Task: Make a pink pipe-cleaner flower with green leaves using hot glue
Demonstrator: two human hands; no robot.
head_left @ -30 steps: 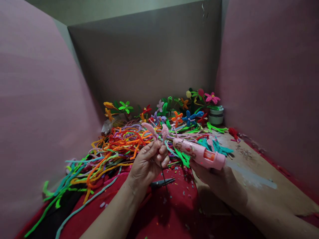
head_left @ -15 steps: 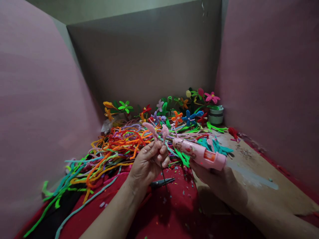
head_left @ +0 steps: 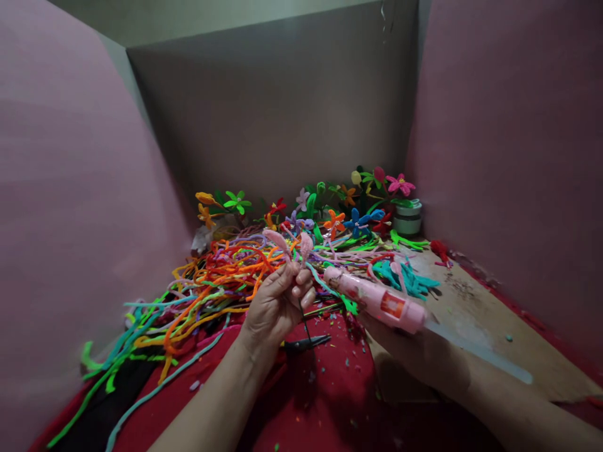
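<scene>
My left hand (head_left: pixel 279 302) is closed in a pinch on a thin dark stem that carries pale pink pipe-cleaner petals (head_left: pixel 289 243) above my fingers. My right hand (head_left: pixel 400 339) grips a pink glue gun (head_left: pixel 377 300) from underneath. Its nozzle points left toward the petals and stops a short way from my left fingers. Behind both hands lies a tangled heap of coloured pipe cleaners (head_left: pixel 211 276).
Finished pipe-cleaner flowers (head_left: pixel 348 207) stand along the back wall beside a small white jar (head_left: pixel 407 220). Dark scissors (head_left: pixel 306 343) lie on the red cloth (head_left: pixel 330 402) below my left hand. A brown board (head_left: pixel 475 320) lies at right. Pink walls close in both sides.
The glue gun has shifted slightly left and tilted, its label turned upward. My left hand with the petals has edged a little left and up.
</scene>
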